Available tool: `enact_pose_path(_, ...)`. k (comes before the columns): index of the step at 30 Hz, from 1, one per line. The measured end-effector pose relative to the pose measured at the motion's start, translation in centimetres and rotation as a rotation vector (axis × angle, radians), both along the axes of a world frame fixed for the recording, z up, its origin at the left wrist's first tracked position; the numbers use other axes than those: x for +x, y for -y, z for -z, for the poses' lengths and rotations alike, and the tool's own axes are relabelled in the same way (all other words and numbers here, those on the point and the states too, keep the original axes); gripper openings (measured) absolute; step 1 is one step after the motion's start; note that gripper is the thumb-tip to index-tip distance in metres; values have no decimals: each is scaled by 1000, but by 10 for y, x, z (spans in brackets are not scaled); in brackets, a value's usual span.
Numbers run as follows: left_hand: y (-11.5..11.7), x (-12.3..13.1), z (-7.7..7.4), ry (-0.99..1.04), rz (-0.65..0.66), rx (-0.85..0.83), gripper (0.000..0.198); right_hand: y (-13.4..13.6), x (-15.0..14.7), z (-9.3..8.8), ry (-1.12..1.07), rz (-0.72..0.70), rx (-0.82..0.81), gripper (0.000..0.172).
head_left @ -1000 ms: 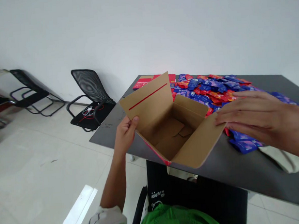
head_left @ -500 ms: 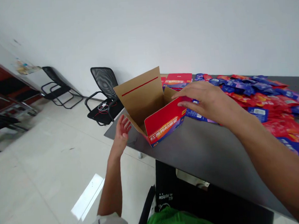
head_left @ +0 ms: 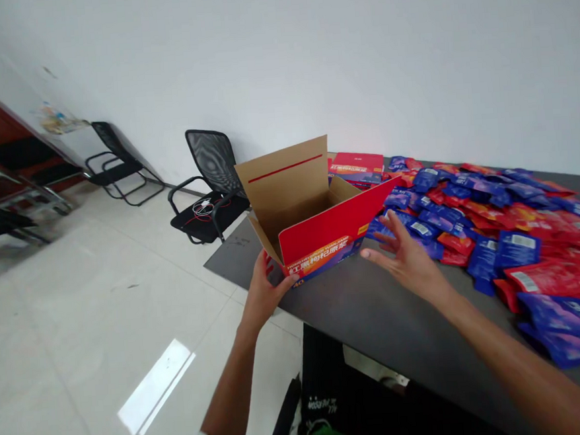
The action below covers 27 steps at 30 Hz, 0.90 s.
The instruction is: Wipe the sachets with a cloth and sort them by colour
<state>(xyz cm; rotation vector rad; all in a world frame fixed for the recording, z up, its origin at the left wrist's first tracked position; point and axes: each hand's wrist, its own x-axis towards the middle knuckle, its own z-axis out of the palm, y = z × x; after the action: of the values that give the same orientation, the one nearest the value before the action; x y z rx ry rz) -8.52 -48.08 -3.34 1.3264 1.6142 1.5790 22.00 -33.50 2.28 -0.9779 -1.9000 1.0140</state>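
while the open cardboard box [head_left: 331, 234] sat on the dark table [head_left: 377, 324], its flaps standing up, my left hand [head_left: 265, 292] held its near corner between thumb and fingers. my right hand [head_left: 407, 262] was open, fingers spread, just beside the box's red side and grasping nothing. blue and red packets [head_left: 513, 248] lay heaped to the right, and a red carton [head_left: 356, 163] lay behind the box.
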Motion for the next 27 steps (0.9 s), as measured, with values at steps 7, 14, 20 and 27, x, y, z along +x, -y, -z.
enact_pose_path(7,-47,-50,7,-43,77,-31,59,-18,-40,52,73,-34,92,66)
enact_pose_path(14,-117,-124,1,-131,188,-15,62,-34,-89,72,126,93,176,63)
enact_pose_path(20,-161,-136,3,-160,239,35,60,-50,-108,79,159,181,191,61)
enact_pose_path(27,-190,-131,11,-180,221,82,61,-60,-108,75,203,214,224,62)
